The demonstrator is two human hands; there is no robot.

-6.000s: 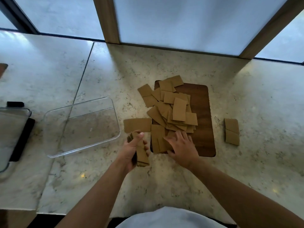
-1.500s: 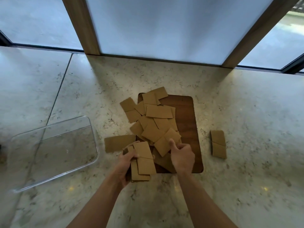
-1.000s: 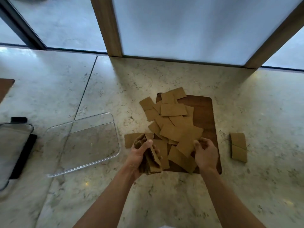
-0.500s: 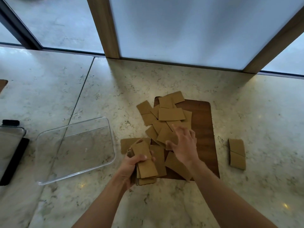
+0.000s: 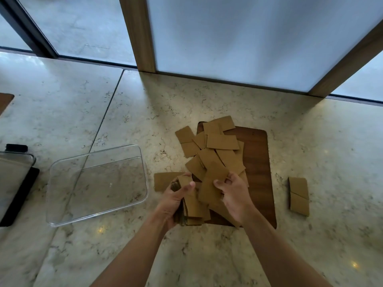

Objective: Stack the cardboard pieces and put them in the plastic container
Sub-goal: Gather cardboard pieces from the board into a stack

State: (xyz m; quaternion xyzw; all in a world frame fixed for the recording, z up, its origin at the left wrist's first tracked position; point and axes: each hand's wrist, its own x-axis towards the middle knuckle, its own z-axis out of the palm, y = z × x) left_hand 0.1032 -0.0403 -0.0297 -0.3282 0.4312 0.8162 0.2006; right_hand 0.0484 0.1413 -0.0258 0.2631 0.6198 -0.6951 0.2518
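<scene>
My left hand (image 5: 175, 200) grips a stack of brown cardboard pieces (image 5: 193, 211) at the near left corner of a dark wooden board (image 5: 258, 162). My right hand (image 5: 234, 193) pinches one cardboard piece (image 5: 214, 168) lifted from the loose pile (image 5: 219, 150), just right of the stack. A single piece (image 5: 165, 180) lies flat on the counter left of the stack, and two pieces (image 5: 299, 195) lie to the right of the board. The clear plastic container (image 5: 60, 177) stands empty on the counter to the left.
The marble counter (image 5: 310, 141) runs back to frosted window panes with wooden posts (image 5: 137, 32). At the far left edge sits a transparent lid (image 5: 9, 183) on a black object. A brown corner (image 5: 5, 99) shows at the left border.
My right hand, which lay on the loose pile half a second ago, has pulled back toward the stack with one cardboard piece pinched. My left hand keeps its grip on the stack.
</scene>
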